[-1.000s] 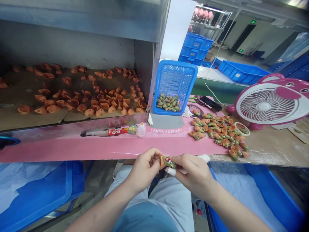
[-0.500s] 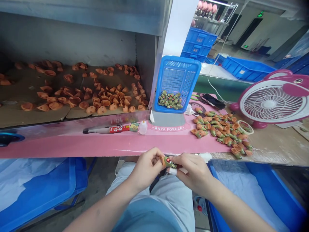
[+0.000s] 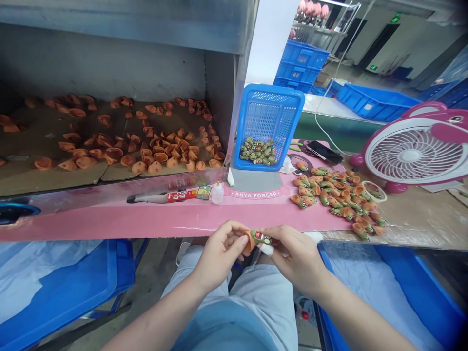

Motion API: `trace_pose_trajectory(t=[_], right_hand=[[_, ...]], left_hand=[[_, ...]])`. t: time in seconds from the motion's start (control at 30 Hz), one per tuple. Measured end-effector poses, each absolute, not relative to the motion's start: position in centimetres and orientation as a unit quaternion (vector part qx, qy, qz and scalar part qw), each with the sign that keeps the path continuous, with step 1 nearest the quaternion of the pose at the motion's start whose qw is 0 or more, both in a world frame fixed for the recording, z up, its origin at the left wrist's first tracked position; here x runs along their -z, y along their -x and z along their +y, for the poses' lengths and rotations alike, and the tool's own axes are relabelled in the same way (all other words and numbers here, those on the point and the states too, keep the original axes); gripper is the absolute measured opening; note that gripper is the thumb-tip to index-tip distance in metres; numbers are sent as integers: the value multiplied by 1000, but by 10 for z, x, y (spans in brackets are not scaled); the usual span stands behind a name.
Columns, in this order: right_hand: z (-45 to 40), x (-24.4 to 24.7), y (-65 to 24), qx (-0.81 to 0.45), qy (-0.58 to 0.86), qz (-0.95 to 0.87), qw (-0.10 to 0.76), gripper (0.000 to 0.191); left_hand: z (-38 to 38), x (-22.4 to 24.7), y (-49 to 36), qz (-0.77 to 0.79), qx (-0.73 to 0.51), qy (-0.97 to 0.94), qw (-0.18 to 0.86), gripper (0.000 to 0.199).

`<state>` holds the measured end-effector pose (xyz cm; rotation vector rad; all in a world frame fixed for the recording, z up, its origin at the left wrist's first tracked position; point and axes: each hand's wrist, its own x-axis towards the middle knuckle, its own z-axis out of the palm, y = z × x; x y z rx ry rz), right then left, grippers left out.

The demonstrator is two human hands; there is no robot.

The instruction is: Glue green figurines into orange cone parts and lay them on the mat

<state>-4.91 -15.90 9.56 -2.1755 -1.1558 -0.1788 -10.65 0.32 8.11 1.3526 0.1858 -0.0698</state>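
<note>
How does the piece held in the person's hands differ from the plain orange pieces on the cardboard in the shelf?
The held piece is mostly green with a red detail, while the orange pieces on the cardboard show bare orange all over. The held piece is pinched between the left hand and right hand, while the orange pieces lie loose and scattered. Both have orange on them and a tapered shape.

Bright, even indoor light, soft shadows, no hard glare. Steel shelf hood (image 3: 109,29) dims the cardboard sheet (image 3: 36,131) beneath. Strong wide-angle bowing toward frame edges; far-right blue crates (image 3: 444,93) slightly soft.
</note>
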Motion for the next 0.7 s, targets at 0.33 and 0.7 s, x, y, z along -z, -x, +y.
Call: trace_pose_trajectory(t=[0.33,0.7], right_hand=[[-156,-98,54,94,826,-452,323,21],[-159,-98,56,88,827,-446,332,19]], left_hand=[[3,-77,103,81,66,-581,807,15],[1,-77,102,64,86,-576,810,15]])
